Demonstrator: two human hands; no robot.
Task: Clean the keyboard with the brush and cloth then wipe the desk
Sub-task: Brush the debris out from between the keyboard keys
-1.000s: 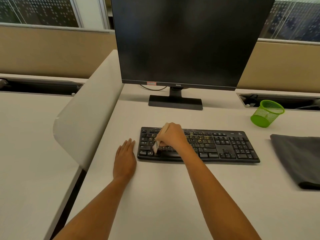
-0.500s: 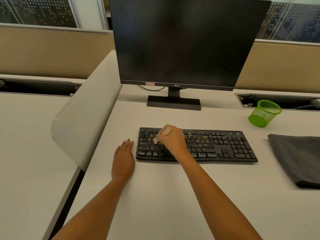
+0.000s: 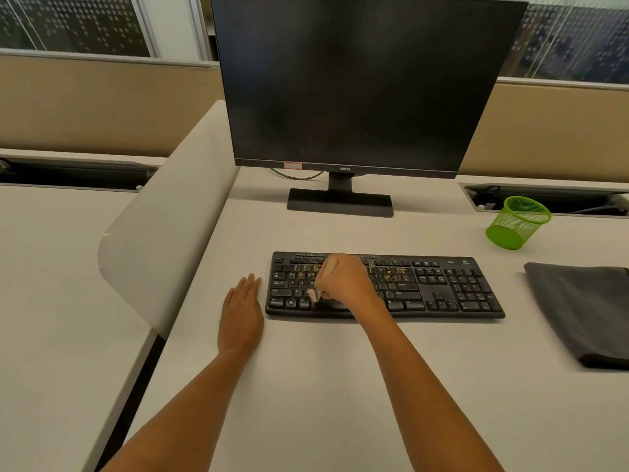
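Black keyboard (image 3: 442, 287) dotted with yellowish crumbs lay on pale desk (image 3: 323, 386), right hand (image 3: 343, 281) gripped small brush (image 3: 315, 294) against its left keys, left hand (image 3: 241, 315) rested flat with fingers straight at keyboard's 9 o'clock, folded grey cloth (image 3: 585, 308) lay at 3 o'clock

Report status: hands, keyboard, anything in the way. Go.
Right hand grips brush, bristles on keyboard, left keys. Left hand flat on desk beside it. Debris specks across upper rows. Cloth lies right; nothing blocking.
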